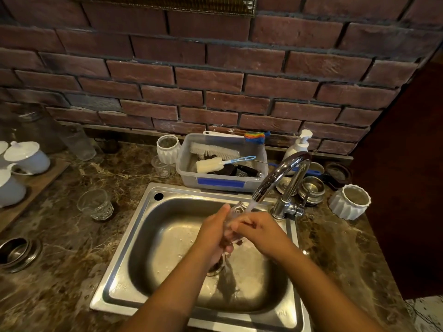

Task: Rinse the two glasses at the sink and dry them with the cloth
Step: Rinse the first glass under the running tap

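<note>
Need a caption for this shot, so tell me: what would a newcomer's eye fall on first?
Over the sink, the left hand and right hand grip a clear glass under water running from the chrome tap. Next comes the second glass standing on the counter left of the sink, then the plastic tub of brushes behind the basin.

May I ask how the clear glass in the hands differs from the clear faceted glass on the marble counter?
The clear glass in the hands is gripped by the left hand and right hand in the tap's stream; the clear faceted glass on the counter stands upright, untouched, outside the water. Both are transparent.
</note>
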{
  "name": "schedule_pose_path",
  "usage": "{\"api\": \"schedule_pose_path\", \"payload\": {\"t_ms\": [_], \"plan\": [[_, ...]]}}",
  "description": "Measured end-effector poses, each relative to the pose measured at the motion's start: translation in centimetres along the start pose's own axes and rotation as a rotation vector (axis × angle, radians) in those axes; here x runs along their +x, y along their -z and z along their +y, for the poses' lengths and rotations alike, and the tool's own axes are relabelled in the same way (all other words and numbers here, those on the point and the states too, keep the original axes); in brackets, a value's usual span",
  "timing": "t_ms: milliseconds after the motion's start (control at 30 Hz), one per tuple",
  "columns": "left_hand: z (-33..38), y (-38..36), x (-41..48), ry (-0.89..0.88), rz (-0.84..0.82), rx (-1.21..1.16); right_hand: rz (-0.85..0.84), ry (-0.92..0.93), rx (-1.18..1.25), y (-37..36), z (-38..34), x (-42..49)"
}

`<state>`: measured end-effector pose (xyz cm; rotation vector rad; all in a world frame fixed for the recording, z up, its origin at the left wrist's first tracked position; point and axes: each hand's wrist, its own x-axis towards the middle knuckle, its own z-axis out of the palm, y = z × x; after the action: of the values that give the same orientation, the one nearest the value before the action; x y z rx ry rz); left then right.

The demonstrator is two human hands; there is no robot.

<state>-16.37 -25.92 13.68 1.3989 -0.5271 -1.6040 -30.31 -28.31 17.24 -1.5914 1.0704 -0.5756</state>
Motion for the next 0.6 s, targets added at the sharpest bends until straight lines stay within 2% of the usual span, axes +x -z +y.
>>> {"api": "schedule_pose_path", "payload": {"t_ms": [67, 100, 133, 233, 333, 400, 467, 600], "plan": [[-0.7, -0.7, 0.1, -0.402, 0.102, 0.264, 0.176, -0.179, 0.204, -0.9, -0.6, 0.2], [-1.0, -0.8, 0.1, -0.502, 0.114, 0.337, 0.219, -0.257, 0.294, -1.2, -0.6, 0.3], [-1.3, -0.8, -0.1, -0.524, 0.116, 0.352, 0.231, -0.291, 0.329, -1.4, -0.6, 0.4], [-0.7, 0.1, 0.1, -0.328, 0.044, 0.335, 0.153, -0.253, 0.176, -0.8, -0.7, 0.4], [0.2, 1.2, -0.1, -0.027, -0.329, 0.163, 0.068, -0.197, 0.097, 0.4, -0.2, 0.3], [0.4, 1.4, -0.3, 0.156, -0.479, 0.017, 0.039, -0.185, 0.091, 0.8, -0.1, 0.5], [0.3, 0.7, -0.5, 0.244, -0.477, -0.073, 0.085, -0.216, 0.072, 0.5, -0.7, 0.9], [-0.1, -1.4, -0.9, 0.295, -0.273, -0.336, 0.454, -0.222, 0.016, -0.9, -0.7, 1.8]]}}
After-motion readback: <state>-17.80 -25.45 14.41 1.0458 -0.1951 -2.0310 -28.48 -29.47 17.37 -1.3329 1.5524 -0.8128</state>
